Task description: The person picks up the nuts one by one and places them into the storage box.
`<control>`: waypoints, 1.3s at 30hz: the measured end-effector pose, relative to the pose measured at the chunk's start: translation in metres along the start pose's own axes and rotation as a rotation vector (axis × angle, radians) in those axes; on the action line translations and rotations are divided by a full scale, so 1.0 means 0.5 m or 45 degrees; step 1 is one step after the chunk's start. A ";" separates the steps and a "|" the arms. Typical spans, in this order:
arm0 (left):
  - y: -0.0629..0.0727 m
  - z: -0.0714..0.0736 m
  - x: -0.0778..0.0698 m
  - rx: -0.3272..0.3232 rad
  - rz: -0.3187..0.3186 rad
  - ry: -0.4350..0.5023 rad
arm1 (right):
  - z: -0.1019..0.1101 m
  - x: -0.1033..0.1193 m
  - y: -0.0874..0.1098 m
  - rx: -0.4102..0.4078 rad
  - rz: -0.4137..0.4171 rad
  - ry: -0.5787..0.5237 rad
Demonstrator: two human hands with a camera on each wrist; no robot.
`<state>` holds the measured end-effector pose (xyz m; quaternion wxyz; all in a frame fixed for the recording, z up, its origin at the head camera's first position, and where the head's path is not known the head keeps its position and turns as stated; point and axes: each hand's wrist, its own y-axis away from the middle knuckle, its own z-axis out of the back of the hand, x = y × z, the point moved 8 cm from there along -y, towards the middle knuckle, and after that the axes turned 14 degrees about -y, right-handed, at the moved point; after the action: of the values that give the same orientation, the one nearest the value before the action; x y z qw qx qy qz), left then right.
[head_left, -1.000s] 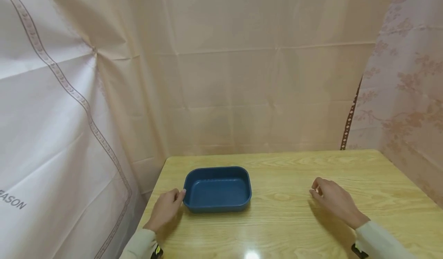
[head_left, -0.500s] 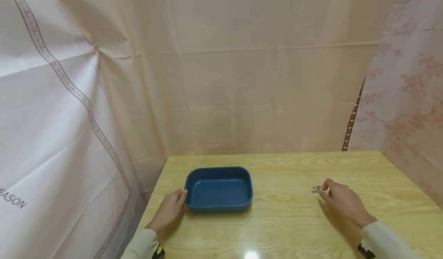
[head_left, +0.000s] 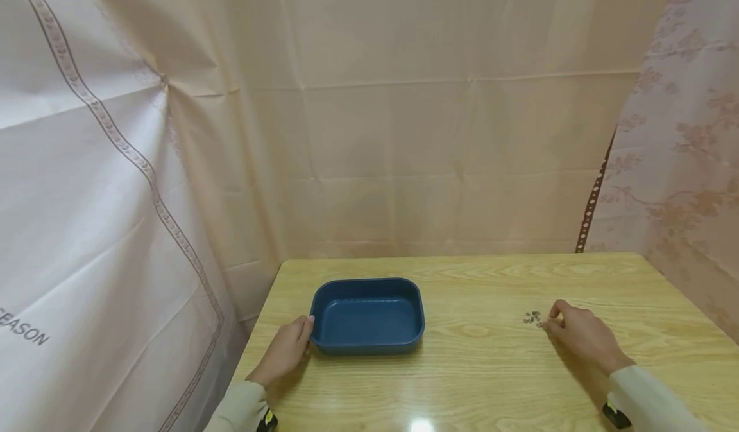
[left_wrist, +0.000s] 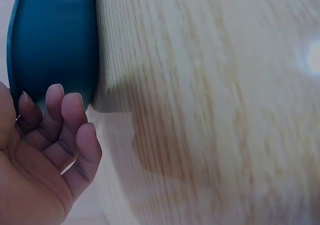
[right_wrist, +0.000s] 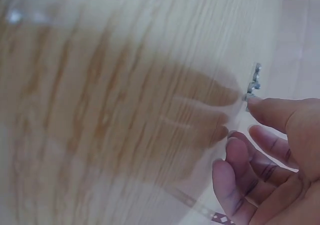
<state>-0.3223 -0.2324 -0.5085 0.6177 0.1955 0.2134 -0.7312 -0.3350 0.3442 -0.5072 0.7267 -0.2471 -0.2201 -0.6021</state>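
Observation:
A blue rectangular deep dish (head_left: pixel 369 350) stands on the table's left part. My left hand (head_left: pixel 285 350) grips its near left corner, thumb at the rim; in the left wrist view the curled fingers (left_wrist: pixel 70 110) lie by the dish's end wall. On the right, a small cluster of grey metal nuts (head_left: pixel 532 317) lies loose on the wood. Just right of them is my right hand (head_left: pixel 586 337), its thumb and forefinger apart at the tips. The right wrist view has the thumb tip right at the nearest of the nuts (right_wrist: pixel 257 77); whether it touches one, I cannot tell.
The pale wood-grain table (head_left: pixel 473 368) reaches back to a beige hanging cloth (head_left: pixel 433 162). A white cloth (head_left: pixel 86 259) hangs at the left and a flowered one (head_left: pixel 687 162) at the right. Bare wood lies between dish and nuts.
My right hand has drawn back to the right, uncovering the nuts that it hid before. The left hand stays at the dish's corner, and the view has shifted slightly.

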 end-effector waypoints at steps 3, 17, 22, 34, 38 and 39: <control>0.000 -0.001 0.000 0.009 0.001 -0.001 | 0.001 -0.009 -0.003 0.001 -0.003 0.002; 0.002 -0.004 0.008 0.036 0.028 -0.021 | 0.006 -0.025 -0.009 -0.012 0.037 -0.036; 0.001 -0.002 0.002 0.037 0.003 -0.017 | 0.014 -0.038 -0.012 -0.015 -0.007 -0.067; -0.004 -0.007 0.005 0.056 0.004 0.023 | 0.022 -0.052 -0.020 -0.006 -0.007 -0.033; -0.005 -0.007 0.006 0.057 0.014 0.039 | 0.016 -0.054 -0.020 0.022 -0.029 -0.089; -0.005 -0.007 0.007 0.057 0.015 0.040 | 0.015 -0.055 -0.020 0.028 -0.038 -0.103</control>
<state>-0.3254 -0.2329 -0.5132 0.6141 0.2219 0.2053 -0.7290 -0.3500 0.3683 -0.5173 0.7107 -0.2601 -0.2596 -0.5999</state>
